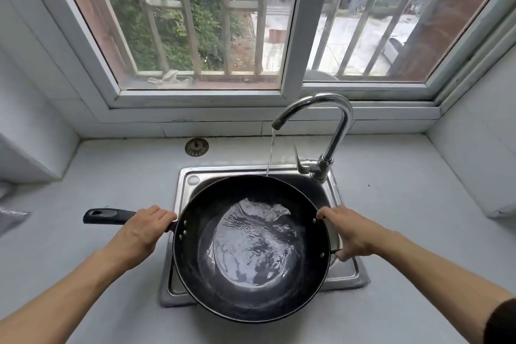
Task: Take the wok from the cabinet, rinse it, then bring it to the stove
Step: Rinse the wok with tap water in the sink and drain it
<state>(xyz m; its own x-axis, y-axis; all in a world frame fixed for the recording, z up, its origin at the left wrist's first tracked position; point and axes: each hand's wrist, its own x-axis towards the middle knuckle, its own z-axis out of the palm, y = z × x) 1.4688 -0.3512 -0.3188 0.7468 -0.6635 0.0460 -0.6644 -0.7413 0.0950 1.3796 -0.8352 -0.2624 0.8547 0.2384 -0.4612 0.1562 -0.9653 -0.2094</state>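
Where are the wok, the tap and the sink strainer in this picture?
wok (pixel 251 296): head view, on the dark inner wall near its front rim.
tap (pixel 339 131): head view, on the curved chrome neck.
sink strainer (pixel 196 147): head view, on the round metal disc lying on the counter.

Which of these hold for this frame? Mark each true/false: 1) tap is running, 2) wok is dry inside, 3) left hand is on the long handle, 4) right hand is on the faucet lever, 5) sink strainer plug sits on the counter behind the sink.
1) True. Water falls from the faucet spout toward the far rim of the wok.
2) False. A pool of rippling water lies in the wok's bottom.
3) True. The left hand grips the long handle close to the wok's rim.
4) False. The right hand holds the wok's right rim; the faucet lever is untouched.
5) True. The strainer plug lies on the counter behind the sink.
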